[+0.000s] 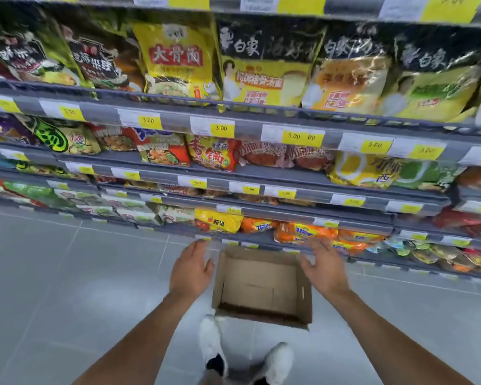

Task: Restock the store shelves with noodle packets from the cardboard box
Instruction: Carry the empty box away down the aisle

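Observation:
A brown cardboard box (pixel 261 287) stands open on the floor in front of the shelves, and I see no packets inside it. My left hand (pixel 190 269) hovers just left of the box, fingers spread, holding nothing. Over the box's right wall, my right hand (pixel 324 268) is also open with nothing in it. Orange noodle packets (pixel 306 232) lie on the low shelf right behind the box. A yellow packet (pixel 218 220) sits to their left.
Grey shelves (pixel 233 170) filled with noodle packets run across the whole view, with yellow price tags (pixel 221 128) on their edges. Grey tiled floor (pixel 67 273) spreads to the left and right. My white shoes (pixel 211 345) stand just before the box.

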